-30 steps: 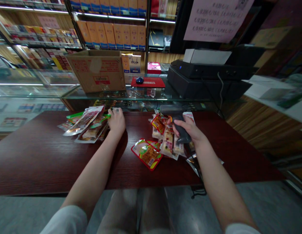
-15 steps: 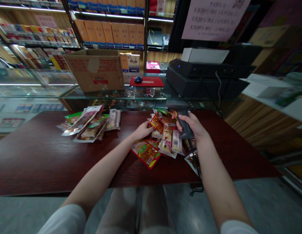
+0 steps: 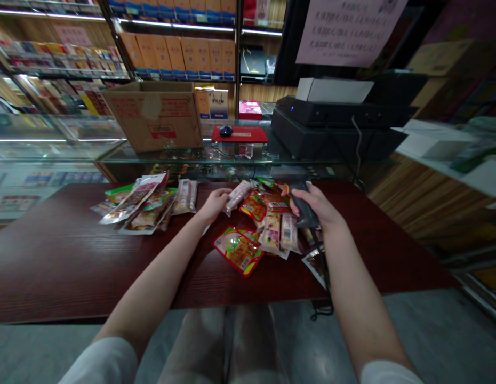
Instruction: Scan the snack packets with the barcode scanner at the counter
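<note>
Two hands over a dark tabletop (image 3: 72,256): left hand (image 3: 214,204), grip closed on a pale snack packet (image 3: 237,195) beside the right pile; right hand (image 3: 318,205), grip wrapped around a barcode scanner (image 3: 298,192).

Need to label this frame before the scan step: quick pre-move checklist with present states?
1. Left hand grips a snack packet: ok, the fingers close on its near end and it is lifted off the pile.
2. Right hand holds the barcode scanner: ok, wrapped round the handle.
3. Scanner head faces the held packet: cannot tell, its window is not visible.
4. Barcode on the held packet turned toward the scanner: cannot tell, too small.
5. The two piles kept apart: ok, the left pile and the right pile lie separate on the dark red table.
6. Scanner cable free: cannot tell, it drops off the table edge.
</note>
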Demonstrator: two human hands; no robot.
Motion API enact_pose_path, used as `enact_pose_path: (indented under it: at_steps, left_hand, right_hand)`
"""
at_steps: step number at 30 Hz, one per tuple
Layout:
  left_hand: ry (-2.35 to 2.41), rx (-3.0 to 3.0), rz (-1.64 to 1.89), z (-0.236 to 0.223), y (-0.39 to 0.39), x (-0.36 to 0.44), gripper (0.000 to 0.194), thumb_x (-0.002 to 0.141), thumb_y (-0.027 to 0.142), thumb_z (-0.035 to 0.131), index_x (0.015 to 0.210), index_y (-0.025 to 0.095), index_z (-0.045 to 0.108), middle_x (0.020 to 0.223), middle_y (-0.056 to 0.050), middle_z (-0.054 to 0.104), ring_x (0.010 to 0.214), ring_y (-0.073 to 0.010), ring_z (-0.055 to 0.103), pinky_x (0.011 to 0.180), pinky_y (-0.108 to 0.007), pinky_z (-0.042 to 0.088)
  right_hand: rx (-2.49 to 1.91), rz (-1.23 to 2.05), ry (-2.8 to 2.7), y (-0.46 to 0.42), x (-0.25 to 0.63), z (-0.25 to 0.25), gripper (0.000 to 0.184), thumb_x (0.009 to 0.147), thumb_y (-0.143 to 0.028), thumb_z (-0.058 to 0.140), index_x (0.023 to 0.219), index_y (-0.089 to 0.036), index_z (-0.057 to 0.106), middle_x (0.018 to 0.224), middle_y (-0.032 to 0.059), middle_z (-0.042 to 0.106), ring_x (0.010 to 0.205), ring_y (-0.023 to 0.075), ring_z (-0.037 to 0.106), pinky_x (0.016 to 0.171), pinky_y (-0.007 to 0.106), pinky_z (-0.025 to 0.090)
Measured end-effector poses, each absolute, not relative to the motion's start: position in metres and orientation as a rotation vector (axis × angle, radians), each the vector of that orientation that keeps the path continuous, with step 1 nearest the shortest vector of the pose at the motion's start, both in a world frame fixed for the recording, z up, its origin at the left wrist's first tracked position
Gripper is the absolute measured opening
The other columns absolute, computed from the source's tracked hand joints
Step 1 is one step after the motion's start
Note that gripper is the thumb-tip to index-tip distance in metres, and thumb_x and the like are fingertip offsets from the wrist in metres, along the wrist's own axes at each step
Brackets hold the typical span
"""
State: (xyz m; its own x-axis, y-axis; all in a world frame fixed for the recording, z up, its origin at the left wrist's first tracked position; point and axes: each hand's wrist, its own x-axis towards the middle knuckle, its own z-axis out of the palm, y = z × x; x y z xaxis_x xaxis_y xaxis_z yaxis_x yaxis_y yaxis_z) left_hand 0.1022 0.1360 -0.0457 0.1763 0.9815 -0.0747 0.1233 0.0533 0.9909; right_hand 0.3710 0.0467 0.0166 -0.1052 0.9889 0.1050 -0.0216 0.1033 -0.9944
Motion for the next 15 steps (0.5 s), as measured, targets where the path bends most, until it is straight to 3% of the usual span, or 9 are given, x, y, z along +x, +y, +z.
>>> enact_pose_path:
  at_steps: [5, 10, 15]
  left_hand:
    - [1.239, 1.595, 1.414, -0.045, 0.146, 0.089, 0.044, 0.086, 0.026, 0.052, 0.128, 0.016, 0.057, 0.136, -0.014, 0.061, 0.121, -0.0220, 0.060, 0.099, -0.036, 0.051]
    - [0.928, 1.722, 1.276, -0.035, 0.135, 0.088, 0.062, 0.084, 0.034, 0.060, 0.141, 0.017, 0.042, 0.140, -0.015, 0.060, 0.126, -0.0225, 0.058, 0.104, -0.035, 0.048]
    - [0.990, 1.867, 1.261, -0.035, 0.131, 0.090, 0.080, 0.080, 0.031, 0.065, 0.152, 0.019, 0.034, 0.152, -0.015, 0.049, 0.135, -0.0254, 0.052, 0.110, -0.038, 0.044]
  right_hand:
    - [-1.100, 1.228, -1.357, 0.046, 0.367, 0.014, 0.030, 0.078, -0.044, 0.072, 0.091, -0.020, 0.060, 0.058, -0.0015, 0.059, 0.042, 0.0111, 0.048, 0.038, 0.024, 0.037]
    - [-1.054, 1.235, -1.366, 0.044, 0.360, 0.015, 0.031, 0.079, -0.045, 0.072, 0.093, -0.021, 0.059, 0.057, -0.0025, 0.058, 0.042, 0.0120, 0.048, 0.038, 0.025, 0.039]
    - [-1.014, 1.342, -1.413, 0.038, 0.351, 0.017, 0.033, 0.079, -0.044, 0.071, 0.097, -0.019, 0.059, 0.061, -0.0023, 0.060, 0.042, 0.0091, 0.046, 0.039, 0.022, 0.038]
